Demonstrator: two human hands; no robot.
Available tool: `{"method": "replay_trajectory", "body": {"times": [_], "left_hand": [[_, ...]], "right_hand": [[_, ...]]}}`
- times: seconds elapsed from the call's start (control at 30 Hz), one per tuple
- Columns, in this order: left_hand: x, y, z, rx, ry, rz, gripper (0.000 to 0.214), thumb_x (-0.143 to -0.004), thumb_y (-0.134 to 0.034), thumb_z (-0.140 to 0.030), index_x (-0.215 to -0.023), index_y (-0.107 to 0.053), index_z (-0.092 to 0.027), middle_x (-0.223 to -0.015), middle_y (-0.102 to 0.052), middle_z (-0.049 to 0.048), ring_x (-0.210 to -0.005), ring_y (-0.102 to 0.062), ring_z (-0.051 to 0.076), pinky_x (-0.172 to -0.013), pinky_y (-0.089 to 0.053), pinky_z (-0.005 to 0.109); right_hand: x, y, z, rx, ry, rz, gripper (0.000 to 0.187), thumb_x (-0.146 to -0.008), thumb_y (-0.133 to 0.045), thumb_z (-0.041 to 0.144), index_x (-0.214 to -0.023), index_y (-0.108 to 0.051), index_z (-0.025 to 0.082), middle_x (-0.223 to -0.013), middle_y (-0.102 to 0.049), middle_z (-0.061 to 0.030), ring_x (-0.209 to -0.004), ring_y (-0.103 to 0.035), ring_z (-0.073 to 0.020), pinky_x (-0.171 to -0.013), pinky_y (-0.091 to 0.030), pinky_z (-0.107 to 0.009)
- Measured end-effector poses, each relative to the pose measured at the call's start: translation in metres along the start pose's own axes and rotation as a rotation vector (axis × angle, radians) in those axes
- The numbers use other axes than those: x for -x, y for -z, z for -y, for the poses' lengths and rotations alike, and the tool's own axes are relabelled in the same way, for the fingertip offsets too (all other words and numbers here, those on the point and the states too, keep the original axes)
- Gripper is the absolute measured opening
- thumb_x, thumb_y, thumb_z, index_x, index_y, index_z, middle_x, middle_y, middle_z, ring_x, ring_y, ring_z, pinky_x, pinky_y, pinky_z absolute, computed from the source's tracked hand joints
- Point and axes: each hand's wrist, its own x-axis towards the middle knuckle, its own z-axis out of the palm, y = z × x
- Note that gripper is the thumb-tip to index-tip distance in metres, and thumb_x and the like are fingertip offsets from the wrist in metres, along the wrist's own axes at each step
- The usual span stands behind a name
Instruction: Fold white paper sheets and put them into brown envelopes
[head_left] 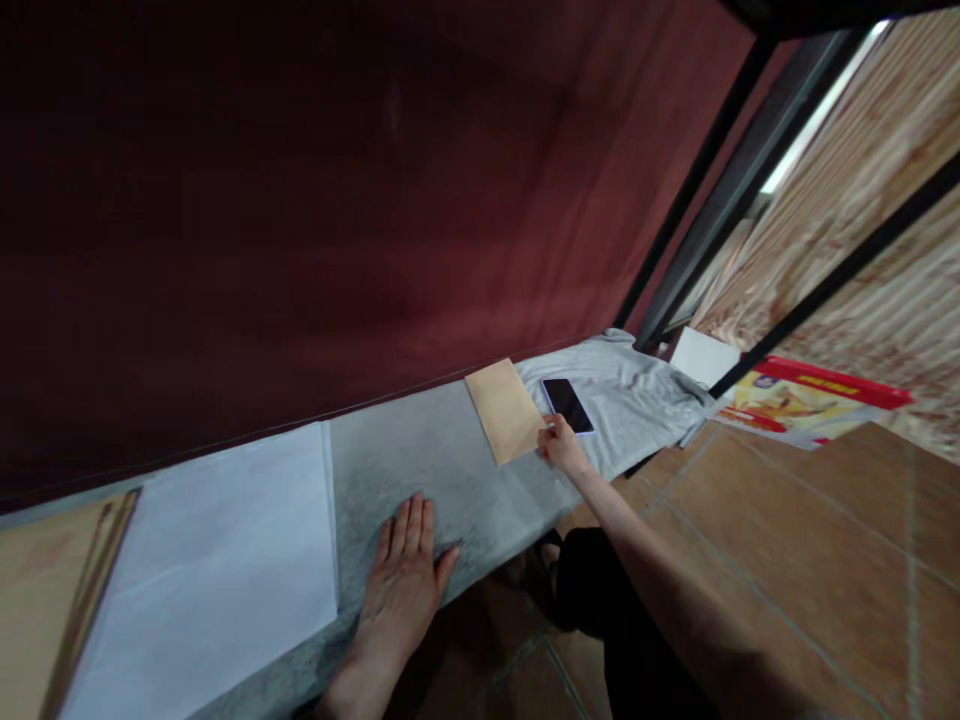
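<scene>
My left hand [407, 570] lies flat on the grey cloth, its fingers stretched out and nothing under them that shows. Further right, my right hand [562, 446] has its fingers closed at the right edge of a tan paper envelope [504, 410], gripping its lower right side. The envelope lies on the cloth. Just beyond that hand is a smartphone [568, 404] with a dark screen and a pale purple rim. Left of my left hand rests a stack of white paper [225, 570].
At the far left sits a stack of tan envelopes or sheets [52, 590]. The long cloth-covered surface [442, 460] runs along a dark red panel [375, 220]. Black metal bars [825, 280] frame the right end. A printed red and yellow box [810, 400] is on the tiled floor [810, 540].
</scene>
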Motion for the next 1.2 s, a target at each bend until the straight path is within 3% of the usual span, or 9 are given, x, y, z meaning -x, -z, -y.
{"method": "replay_trajectory", "body": {"times": [0.23,0.43,0.63,0.7,0.8,0.9,1.0,1.2], "left_hand": [[0.0,-0.006,0.003,-0.008,-0.011,-0.018,0.073,-0.098,-0.03,-0.056,-0.146,-0.047,-0.004,-0.156,-0.042,0.0199,-0.143,-0.043,0.033,-0.115,-0.037,0.051],[0.0,-0.006,0.003,0.019,0.016,0.041,0.07,-0.097,-0.035,-0.055,-0.146,-0.048,-0.008,-0.155,-0.043,0.0184,-0.144,-0.042,0.032,-0.116,-0.036,0.051],[-0.009,0.02,0.009,0.054,0.061,0.148,0.061,-0.098,-0.036,-0.051,-0.144,-0.052,-0.015,-0.154,-0.048,0.0122,-0.142,-0.045,0.028,-0.119,-0.032,0.048],[-0.011,0.033,0.019,-0.014,0.182,0.131,0.058,-0.099,-0.036,-0.046,-0.145,-0.051,-0.014,-0.153,-0.048,0.014,-0.144,-0.041,0.03,-0.119,-0.03,0.052],[-0.009,0.049,0.042,-0.194,0.505,0.11,0.062,-0.099,-0.037,-0.041,-0.148,-0.044,-0.004,-0.154,-0.043,0.0244,-0.144,-0.037,0.04,-0.111,-0.036,0.059],[-0.001,0.057,0.065,-0.274,0.711,0.181,0.065,-0.097,-0.039,-0.042,-0.142,-0.045,0.005,-0.144,-0.05,0.0321,-0.131,-0.05,0.043,-0.092,-0.05,0.052],[0.005,0.061,0.074,-0.281,0.715,0.216,0.062,-0.098,-0.037,-0.045,-0.127,-0.058,0.005,-0.125,-0.062,0.0315,-0.112,-0.062,0.039,-0.075,-0.054,0.043],[0.002,0.073,0.071,-0.227,0.638,0.29,0.048,-0.098,-0.037,-0.036,-0.102,-0.071,-0.002,-0.098,-0.07,0.0236,-0.092,-0.07,0.031,-0.07,-0.055,0.036]], "right_hand": [[0.005,0.009,0.002,0.425,0.029,-0.136,0.026,-0.088,-0.046,0.013,-0.112,-0.055,0.019,-0.084,-0.067,-0.0043,-0.077,-0.066,-0.0192,-0.064,-0.045,-0.024],[0.018,0.007,0.013,0.717,0.032,-0.151,0.025,-0.095,-0.048,0.015,-0.117,-0.059,0.014,-0.103,-0.067,-0.0134,-0.088,-0.069,-0.0223,-0.069,-0.045,-0.026],[0.032,0.006,0.025,0.88,0.081,-0.122,0.029,-0.101,-0.044,0.025,-0.123,-0.059,0.015,-0.116,-0.06,-0.0154,-0.08,-0.069,-0.0209,-0.063,-0.045,-0.028],[0.034,0.004,0.027,0.91,0.164,-0.126,0.032,-0.099,-0.047,0.026,-0.128,-0.057,0.017,-0.117,-0.059,-0.0135,-0.078,-0.069,-0.0201,-0.062,-0.046,-0.028],[0.034,-0.009,0.027,0.788,0.339,-0.067,0.03,-0.098,-0.048,0.023,-0.125,-0.059,0.018,-0.118,-0.061,-0.0104,-0.086,-0.069,-0.0191,-0.072,-0.05,-0.028],[0.039,-0.033,0.026,0.661,0.438,0.076,0.026,-0.096,-0.048,0.017,-0.116,-0.063,0.019,-0.114,-0.064,-0.0082,-0.093,-0.068,-0.0177,-0.082,-0.05,-0.026],[0.05,-0.058,0.029,0.63,0.491,0.21,0.028,-0.095,-0.047,0.014,-0.117,-0.064,0.02,-0.116,-0.065,-0.0081,-0.096,-0.068,-0.0183,-0.086,-0.051,-0.027],[0.076,-0.092,0.046,0.672,0.497,0.383,0.03,-0.097,-0.049,0.015,-0.121,-0.064,0.023,-0.121,-0.066,-0.0075,-0.094,-0.07,-0.0192,-0.084,-0.05,-0.027]]}}
